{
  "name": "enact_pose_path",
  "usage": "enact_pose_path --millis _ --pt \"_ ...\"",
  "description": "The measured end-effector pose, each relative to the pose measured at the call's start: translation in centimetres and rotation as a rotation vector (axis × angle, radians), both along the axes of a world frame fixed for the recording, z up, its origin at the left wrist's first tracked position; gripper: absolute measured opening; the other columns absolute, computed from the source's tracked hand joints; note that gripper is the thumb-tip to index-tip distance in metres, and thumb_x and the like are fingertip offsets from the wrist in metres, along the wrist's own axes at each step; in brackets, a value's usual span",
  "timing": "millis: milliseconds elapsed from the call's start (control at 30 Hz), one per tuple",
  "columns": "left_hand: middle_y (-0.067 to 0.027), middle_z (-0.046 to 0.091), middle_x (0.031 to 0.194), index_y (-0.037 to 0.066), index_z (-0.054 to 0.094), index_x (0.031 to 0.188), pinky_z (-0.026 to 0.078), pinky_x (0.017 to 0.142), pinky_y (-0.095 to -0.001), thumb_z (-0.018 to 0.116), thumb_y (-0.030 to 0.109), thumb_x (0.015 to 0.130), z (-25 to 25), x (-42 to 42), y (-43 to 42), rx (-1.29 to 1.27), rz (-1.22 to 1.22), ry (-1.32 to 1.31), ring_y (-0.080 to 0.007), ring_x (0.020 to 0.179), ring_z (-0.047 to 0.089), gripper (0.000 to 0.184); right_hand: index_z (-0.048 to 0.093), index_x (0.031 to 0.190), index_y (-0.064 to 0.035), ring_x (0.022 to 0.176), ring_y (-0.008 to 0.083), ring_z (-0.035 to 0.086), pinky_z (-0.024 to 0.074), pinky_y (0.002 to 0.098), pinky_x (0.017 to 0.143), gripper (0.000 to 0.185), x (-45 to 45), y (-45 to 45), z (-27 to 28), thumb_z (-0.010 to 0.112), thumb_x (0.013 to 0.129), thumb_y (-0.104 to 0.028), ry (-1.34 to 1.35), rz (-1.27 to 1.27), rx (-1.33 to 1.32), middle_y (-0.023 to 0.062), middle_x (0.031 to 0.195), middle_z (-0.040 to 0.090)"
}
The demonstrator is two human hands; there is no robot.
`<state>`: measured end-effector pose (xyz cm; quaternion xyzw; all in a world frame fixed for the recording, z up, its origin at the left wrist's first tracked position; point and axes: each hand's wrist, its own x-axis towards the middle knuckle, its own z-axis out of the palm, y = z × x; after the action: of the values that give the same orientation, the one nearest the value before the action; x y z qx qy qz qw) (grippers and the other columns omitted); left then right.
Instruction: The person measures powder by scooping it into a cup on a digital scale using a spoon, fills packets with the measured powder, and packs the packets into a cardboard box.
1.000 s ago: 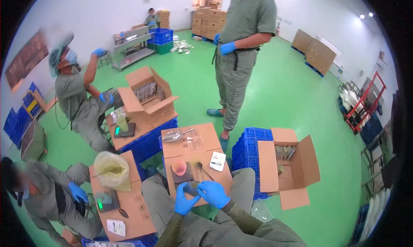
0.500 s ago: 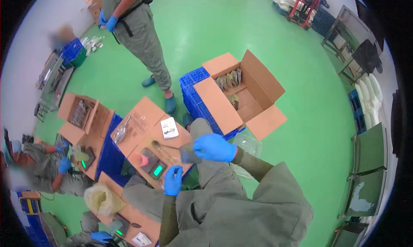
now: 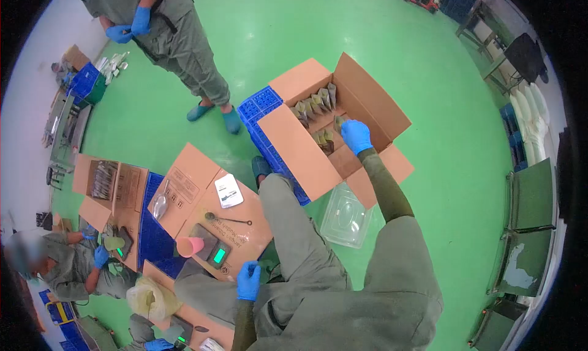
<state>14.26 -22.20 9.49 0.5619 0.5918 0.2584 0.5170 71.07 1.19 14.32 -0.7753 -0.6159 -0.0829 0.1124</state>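
Note:
My right hand [image 3: 356,137], in a blue glove, reaches into the open cardboard box [image 3: 293,152]. Its fingers grip a small clear pouch with dark greenish contents [image 3: 339,123], partly hidden by the hand. More filled pouches [image 3: 312,106] stand in a row along the box's far left side, and a few others [image 3: 323,141] stand nearer. My left hand [image 3: 248,281], also gloved, hovers by my lap with its fingers curled together and nothing visible in them. Close to it on the cardboard are a digital scale [image 3: 214,246], a pink cup [image 3: 189,247] and a long-handled measuring spoon [image 3: 228,219].
Blue crates [image 3: 266,134] support the box. A clear plastic container [image 3: 346,216] sits on the green floor beside my leg. A white printed stack [image 3: 228,190] and a clear scoop [image 3: 160,205] lie on the cardboard. One co-worker [image 3: 177,39] stands ahead; others sit left.
My right hand has carried the pouch from above the cardboard work surface forward and right into the box. My left hand has lowered slightly toward my lap. The view has shifted.

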Motion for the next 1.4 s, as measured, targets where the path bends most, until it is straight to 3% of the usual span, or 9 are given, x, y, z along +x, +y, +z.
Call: enact_pose_path --millis 300,533,633,700,800,867,967,1200,1400 --pt "-0.0045 0.068 0.096 0.001 0.064 0.112 0.053 0.08 -0.0284 0.066 0.006 0.095 1.2 1.5 1.4 -0.054 0.022 0.035 -0.0106 0.086 0.061 0.018 0.068 0.081 -0.0105 0.076 0.0372 0.068 0.055 0.0495 0.066 0.01 -0.4 0.5 -9.0 0.067 0.081 -0.02 0.091 -0.03 -0.055 0.0141 0.08 0.069" --pt "-0.0059 0.068 0.095 0.001 0.063 0.114 0.053 0.079 -0.0288 0.068 0.008 0.094 0.7 2.5 2.0 -0.027 -0.008 -0.014 -0.0115 0.086 0.062 0.022 0.065 0.1 -0.0104 0.088 0.0368 0.067 0.0537 0.0503 0.074 0.021 -1.1 -0.4 -5.6 0.07 0.081 -0.018 0.143 -0.017 -0.141 0.0152 0.092 0.067" --pt "-0.0071 0.069 0.095 0.002 0.063 0.116 0.053 0.08 -0.0306 0.068 0.013 0.095 0.7 2.6 2.0 -0.047 -0.017 -0.012 -0.0132 0.086 0.063 0.024 0.065 0.11 -0.0104 0.092 0.0375 0.066 0.0534 0.0501 0.077 0.03 -1.7 -1.2 -7.1 0.07 0.081 -0.017 0.182 -0.021 0.137 0.0155 0.097 0.067" --pt "-0.0085 0.069 0.097 0.002 0.063 0.117 0.054 0.082 -0.0325 0.067 0.018 0.096 1.2 3.2 2.5 -0.02 -0.028 -0.007 -0.0153 0.087 0.064 0.027 0.064 0.127 -0.0099 0.103 0.0379 0.065 0.0534 0.0485 0.087 0.045 -5.8 -2.9 3.4 0.071 0.083 -0.017 0.255 -0.017 -0.013 0.0178 0.11 0.068" --pt "-0.0111 0.071 0.103 0.003 0.062 0.12 0.054 0.085 -0.0354 0.067 0.025 0.097 1.4 3.6 2.6 0.008 -0.064 0.013 -0.0191 0.091 0.066 0.032 0.065 0.125 -0.0092 0.105 0.0381 0.065 0.0523 0.0488 0.09 0.047 -3.5 -2.0 0.4 0.074 0.08 -0.018 0.246 0.012 -0.044 0.0195 0.11 0.068" --pt "-0.0122 0.071 0.109 0.004 0.062 0.122 0.054 0.086 -0.0358 0.067 0.031 0.097 1.6 4.5 3.8 -0.006 -0.025 -0.04 -0.0199 0.097 0.066 0.037 0.065 0.114 -0.0089 0.094 0.0371 0.064 0.0525 0.0491 0.079 0.035 -4.5 -2.8 -0.1 0.072 0.081 -0.019 0.105 0.018 0.135 0.0173 0.098 0.065" --pt "-0.0122 0.071 0.112 0.005 0.06 0.125 0.053 0.087 -0.0361 0.066 0.034 0.098 6.0 5.8 5.4 0.031 -0.083 -0.008 -0.0203 0.1 0.067 0.04 0.059 0.126 -0.0078 0.1 0.0372 0.061 0.0515 0.0487 0.082 0.05 -6.8 -2.9 3.5 0.074 0.081 -0.022 0.092 0.009 0.126 0.0181 0.106 0.062" --pt "0.0032 0.052 0.059 -0.001 0.064 0.07 0.042 0.056 -0.028 0.066 0.029 0.098 15.0 8.4 6.2 0.22 0.098 -0.297 -0.006 0.059 0.043 0.042 0.06 0.13 -0.0062 0.105 0.0368 0.059 0.0498 0.0466 0.089 0.05 -19.0 -4.3 7.9 0.073 0.084 -0.021 0.26 0.39 0.306 0.0176 0.113 0.062" --pt "0.0028 0.052 0.055 0.001 0.061 0.069 0.037 0.05 -0.0295 0.069 0.026 0.096 30.6 6.5 4.0 0.416 0.029 -0.61 -0.0078 0.052 0.047 0.038 0.065 0.121 -0.0061 0.105 0.0367 0.061 0.0498 0.0466 0.091 0.04 -30.9 -6.4 7.9 0.072 0.085 -0.024 0.509 0.728 0.137 0.0175 0.111 0.065"
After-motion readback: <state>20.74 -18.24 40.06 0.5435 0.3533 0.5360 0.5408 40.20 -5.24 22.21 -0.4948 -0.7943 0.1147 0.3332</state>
